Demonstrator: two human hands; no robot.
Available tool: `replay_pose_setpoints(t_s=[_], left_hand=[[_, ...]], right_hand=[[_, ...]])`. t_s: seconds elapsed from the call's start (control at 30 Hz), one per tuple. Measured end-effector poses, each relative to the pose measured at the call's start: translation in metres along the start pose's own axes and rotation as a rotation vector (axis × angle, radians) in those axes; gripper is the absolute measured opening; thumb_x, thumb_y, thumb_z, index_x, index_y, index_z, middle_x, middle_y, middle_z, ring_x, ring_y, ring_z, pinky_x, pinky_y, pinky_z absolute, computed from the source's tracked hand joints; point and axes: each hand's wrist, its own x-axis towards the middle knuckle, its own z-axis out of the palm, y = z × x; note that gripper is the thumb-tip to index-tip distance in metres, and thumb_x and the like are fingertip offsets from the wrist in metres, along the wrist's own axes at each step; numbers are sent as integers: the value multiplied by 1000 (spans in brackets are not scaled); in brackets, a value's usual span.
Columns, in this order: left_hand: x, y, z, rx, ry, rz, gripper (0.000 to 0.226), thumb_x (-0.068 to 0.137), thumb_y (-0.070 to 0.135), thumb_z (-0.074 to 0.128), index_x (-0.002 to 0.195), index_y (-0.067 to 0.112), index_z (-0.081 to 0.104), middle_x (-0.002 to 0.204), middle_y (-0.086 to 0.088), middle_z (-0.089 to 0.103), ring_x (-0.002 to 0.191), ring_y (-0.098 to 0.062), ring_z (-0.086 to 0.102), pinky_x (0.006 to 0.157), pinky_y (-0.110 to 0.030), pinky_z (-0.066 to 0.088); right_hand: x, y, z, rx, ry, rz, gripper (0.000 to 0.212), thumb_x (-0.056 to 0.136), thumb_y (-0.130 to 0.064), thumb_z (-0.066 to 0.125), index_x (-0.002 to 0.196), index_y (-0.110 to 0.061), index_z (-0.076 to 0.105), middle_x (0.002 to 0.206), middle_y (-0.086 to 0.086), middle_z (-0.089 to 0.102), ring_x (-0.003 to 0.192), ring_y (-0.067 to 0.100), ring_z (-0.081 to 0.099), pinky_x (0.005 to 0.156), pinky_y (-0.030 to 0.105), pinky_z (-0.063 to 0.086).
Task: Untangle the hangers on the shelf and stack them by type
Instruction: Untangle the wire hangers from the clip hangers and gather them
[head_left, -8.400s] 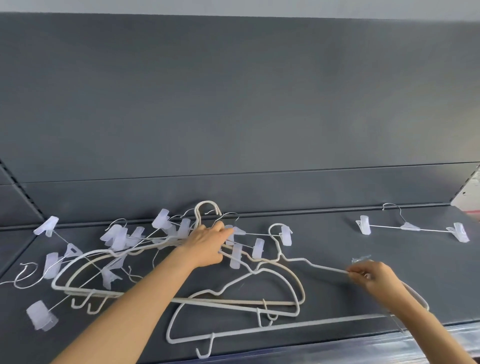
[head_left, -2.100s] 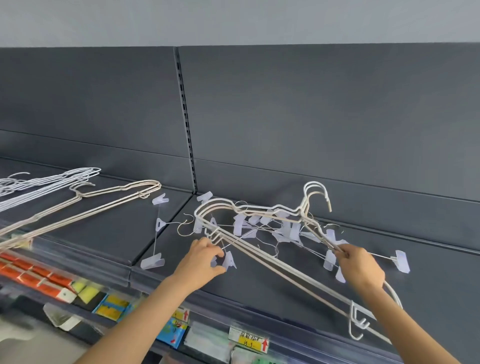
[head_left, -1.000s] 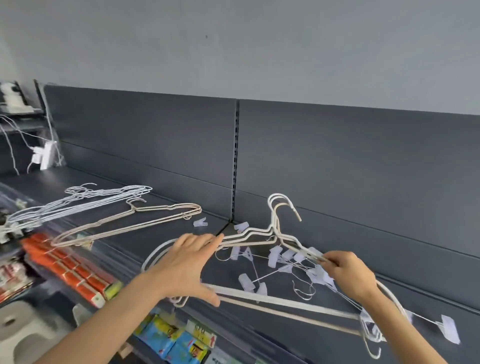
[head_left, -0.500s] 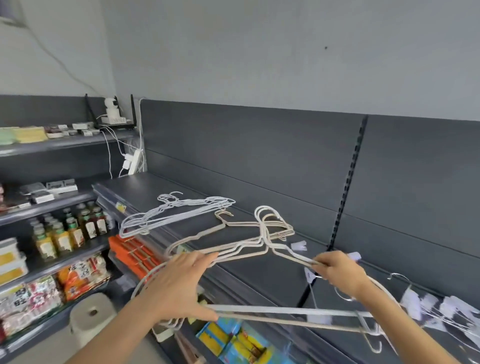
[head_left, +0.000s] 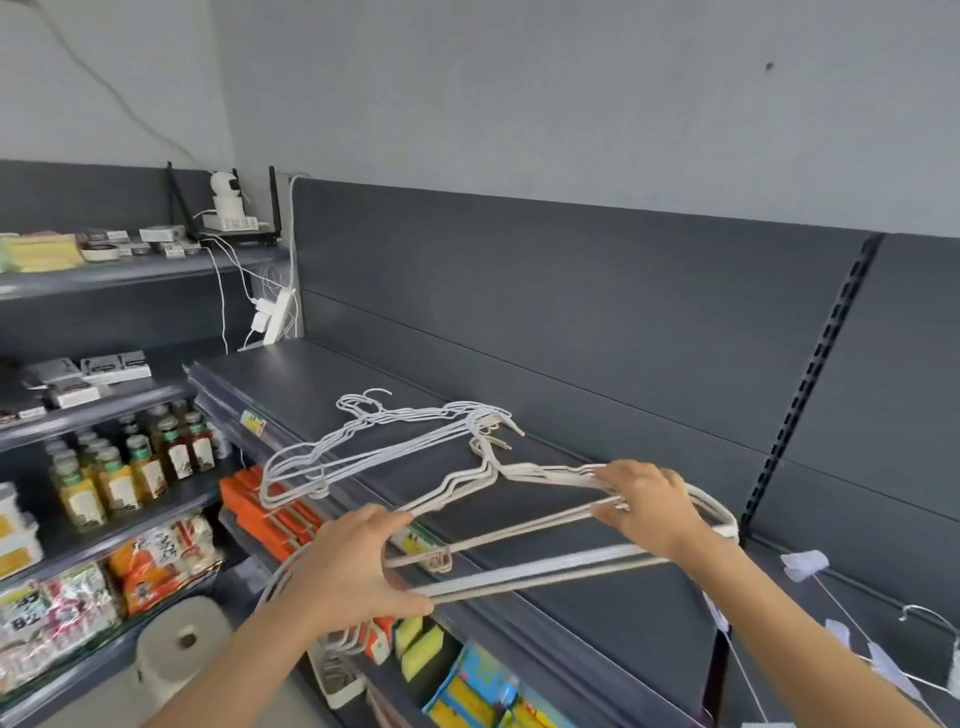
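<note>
Above the shelf (head_left: 519, 364), head view: a bundle of thick hangers (head_left: 545, 571) held in both hands.
The left hand (head_left: 358, 566) grips the bundle's left end, fingers curled round it. The right hand (head_left: 644, 509) grips its right shoulder. Lower the bundle flat beside the wire hangers (head_left: 332, 457), hooks aligned, with no overlap. Release only once it rests fully.
</note>
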Motion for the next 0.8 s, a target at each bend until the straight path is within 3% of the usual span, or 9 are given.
replay_pose_setpoints(t_s=[0.07,0.17,0.4,0.63,0.8], left_hand=[[23,-3,3,-4,35,-36,96,55,69,68,137,28,38,131,10,45,120,-11,45,98,-27,38],[62,-4,16,12,21,-126,99,55,72,66,137,24,40,132,4,47,122,-16,47,101,-32,40],[126,-2,53,151,-82,-202,93,56,71,62,133,24,42,128,1,48,118,-20,49,100,-39,39],[131,-13,65,29,-139,-210,84,52,70,61,125,29,51,123,9,50,116,-12,47,102,-36,38],[135,-15,54,-33,-148,-221,83,52,67,61,125,28,49,122,11,49,116,-10,45,103,-35,36]], right_hand=[[14,4,6,4,85,23,49,90,-43,48,136,-29,38,146,-5,35,136,17,28,114,39,15],[31,13,19,52,136,18,47,91,-39,49,135,-25,42,142,-4,41,132,18,35,110,35,21],[63,36,53,270,68,54,39,90,-25,54,128,-17,51,132,1,52,123,17,46,102,26,36],[95,36,73,377,30,66,35,87,-21,58,122,-15,57,126,4,57,116,18,53,98,24,37],[115,25,66,445,116,35,29,88,-16,58,117,-11,60,120,4,60,113,18,54,88,15,35]])
